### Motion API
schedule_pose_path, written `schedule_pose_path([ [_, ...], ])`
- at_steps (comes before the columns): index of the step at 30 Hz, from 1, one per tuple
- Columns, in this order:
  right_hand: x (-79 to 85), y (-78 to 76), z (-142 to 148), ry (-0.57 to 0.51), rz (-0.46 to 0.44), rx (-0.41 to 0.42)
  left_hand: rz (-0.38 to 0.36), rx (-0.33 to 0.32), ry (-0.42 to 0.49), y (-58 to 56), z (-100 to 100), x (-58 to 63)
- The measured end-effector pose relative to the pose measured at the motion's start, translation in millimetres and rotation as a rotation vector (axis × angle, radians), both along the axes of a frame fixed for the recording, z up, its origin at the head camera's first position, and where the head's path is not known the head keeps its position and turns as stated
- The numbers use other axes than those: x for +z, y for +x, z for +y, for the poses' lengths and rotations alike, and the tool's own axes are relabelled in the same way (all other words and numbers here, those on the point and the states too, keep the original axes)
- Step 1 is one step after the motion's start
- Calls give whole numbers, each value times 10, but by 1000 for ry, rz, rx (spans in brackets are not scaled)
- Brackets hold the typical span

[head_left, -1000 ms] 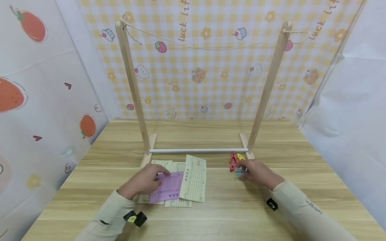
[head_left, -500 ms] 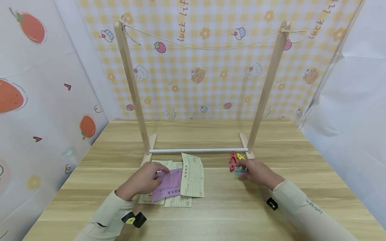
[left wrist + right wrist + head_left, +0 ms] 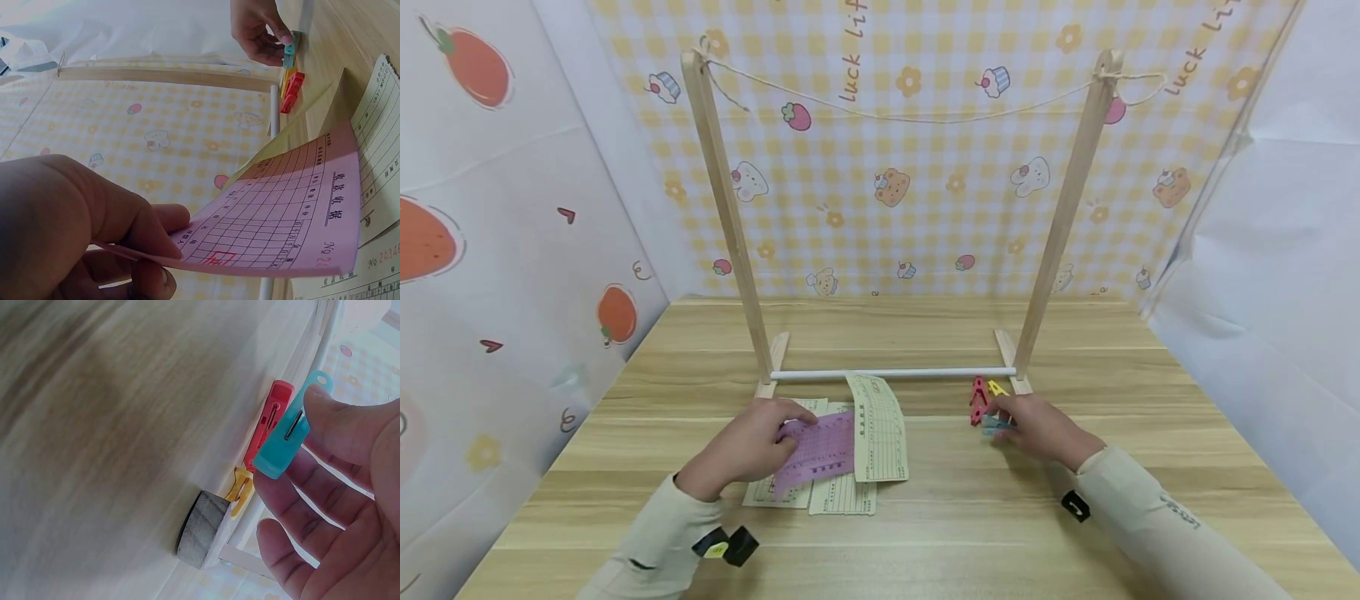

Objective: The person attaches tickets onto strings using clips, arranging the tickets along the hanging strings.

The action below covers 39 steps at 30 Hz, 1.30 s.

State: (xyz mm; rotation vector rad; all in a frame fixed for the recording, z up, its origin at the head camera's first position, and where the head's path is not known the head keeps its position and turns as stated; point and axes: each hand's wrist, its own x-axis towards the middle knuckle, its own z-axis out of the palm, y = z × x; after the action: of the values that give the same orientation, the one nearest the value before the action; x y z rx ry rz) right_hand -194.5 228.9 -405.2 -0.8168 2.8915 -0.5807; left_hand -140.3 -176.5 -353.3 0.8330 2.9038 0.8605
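Note:
My left hand (image 3: 745, 442) pinches a pink printed receipt slip (image 3: 281, 206) between thumb and fingers at its left end; the slip is raised and tilted. A pale yellow receipt slip (image 3: 880, 433) bows upward against its right edge; whether my hand also holds it I cannot tell. More pale slips (image 3: 850, 496) lie flat on the table beneath. My right hand (image 3: 1045, 427) holds a teal clothespin (image 3: 290, 431) between thumb and fingers, low over the table. Beside it lie red clothespins (image 3: 978, 400) and a yellow clothespin (image 3: 242, 490).
A wooden frame with a left post (image 3: 730, 225) and right post (image 3: 1067, 225) stands behind the slips. A thin string (image 3: 910, 119) sags between the post tops. A white rod (image 3: 895, 373) joins the posts near the wooden table (image 3: 940, 542).
My left hand has drawn slightly left and raised the pink slip. The pale yellow slip has shifted up and curled more. My right hand stays nearly still with the teal clothespin.

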Motion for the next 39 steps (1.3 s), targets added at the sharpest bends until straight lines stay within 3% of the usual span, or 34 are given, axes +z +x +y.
schedule_pose_path([
  [19, 33, -23, -31, -17, 21, 31, 39, 54, 7, 25, -89, 147],
  [28, 27, 6, -76, -5, 9, 22, 21, 76, 74, 59, -134, 115],
  [33, 43, 8, -66, -34, 7, 24, 47, 78, 100, 38, -119, 101],
  [39, 65, -2, -68, -23, 20, 31, 26, 115, 130, 9, -88, 100],
])
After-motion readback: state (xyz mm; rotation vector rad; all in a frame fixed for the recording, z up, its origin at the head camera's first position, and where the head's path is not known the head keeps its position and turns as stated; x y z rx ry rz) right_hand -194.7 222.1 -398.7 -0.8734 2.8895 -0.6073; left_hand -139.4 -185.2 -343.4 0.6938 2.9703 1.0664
